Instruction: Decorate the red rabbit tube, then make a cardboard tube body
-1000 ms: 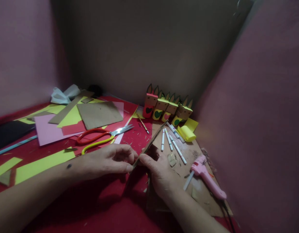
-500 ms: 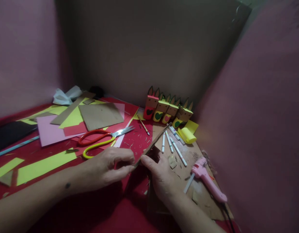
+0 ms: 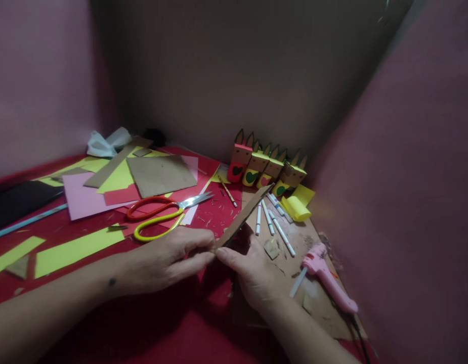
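Observation:
Between my two hands a strip-like piece of cardboard (image 3: 244, 215) is held on edge, slanting away to the upper right. My left hand (image 3: 188, 253) pinches its near end with thumb and fingers. My right hand (image 3: 252, 268) grips the same piece from the right, thumb on top near the left fingertips; its other fingers are mostly hidden behind the cardboard. Just beyond my left hand lie scissors (image 3: 158, 215) with red and yellow handles, blades pointing right. A pencil (image 3: 228, 192) rests past the cardboard's far end.
Several paper bunny figures (image 3: 258, 164) stand by the wall. Markers (image 3: 282, 232), a yellow paper roll (image 3: 296, 208) and a pink glue gun (image 3: 328, 278) lie on a cardboard sheet (image 3: 321, 323). Coloured paper (image 3: 82, 194) and a cardboard piece (image 3: 161, 174) cover the left side.
The cardboard piece has tilted, so more of its broad face shows. My hands keep their hold, the fingertips closer together. The whole view has shifted slightly.

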The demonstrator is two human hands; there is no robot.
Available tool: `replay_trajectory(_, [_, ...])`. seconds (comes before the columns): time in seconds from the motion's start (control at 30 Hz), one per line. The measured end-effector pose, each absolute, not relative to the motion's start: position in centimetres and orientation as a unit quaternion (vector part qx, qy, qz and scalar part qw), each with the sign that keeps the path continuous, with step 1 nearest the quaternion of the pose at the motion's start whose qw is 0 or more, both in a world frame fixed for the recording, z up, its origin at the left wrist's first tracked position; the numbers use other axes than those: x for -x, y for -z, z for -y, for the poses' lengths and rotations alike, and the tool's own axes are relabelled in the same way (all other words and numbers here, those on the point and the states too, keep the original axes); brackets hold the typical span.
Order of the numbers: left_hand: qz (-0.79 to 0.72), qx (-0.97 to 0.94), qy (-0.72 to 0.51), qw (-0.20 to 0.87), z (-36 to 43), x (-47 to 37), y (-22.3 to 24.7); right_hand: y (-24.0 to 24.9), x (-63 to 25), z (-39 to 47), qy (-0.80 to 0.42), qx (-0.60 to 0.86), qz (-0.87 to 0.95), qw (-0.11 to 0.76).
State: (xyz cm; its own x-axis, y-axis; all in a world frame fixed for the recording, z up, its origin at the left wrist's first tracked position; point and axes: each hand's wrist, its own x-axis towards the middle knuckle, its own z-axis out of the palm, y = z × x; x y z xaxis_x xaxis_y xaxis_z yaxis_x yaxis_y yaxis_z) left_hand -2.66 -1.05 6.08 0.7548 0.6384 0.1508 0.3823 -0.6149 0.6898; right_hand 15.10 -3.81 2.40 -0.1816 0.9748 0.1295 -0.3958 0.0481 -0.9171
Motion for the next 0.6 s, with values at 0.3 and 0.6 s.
replay_trajectory(0.3, [-0.295, -0.865, -0.193, 0.357, 1.1, 2.67, -5.96, -2.35, -15.12, 3.91, -0.613, 0.362, 0.446, 0.543])
replay_trajectory(0.6, [-0.29, -0.859, -0.234, 0.352, 1.28, 2.45, -5.79, -2.64, -14.84, 3.98, -0.608, 0.37, 0.436, 0.552])
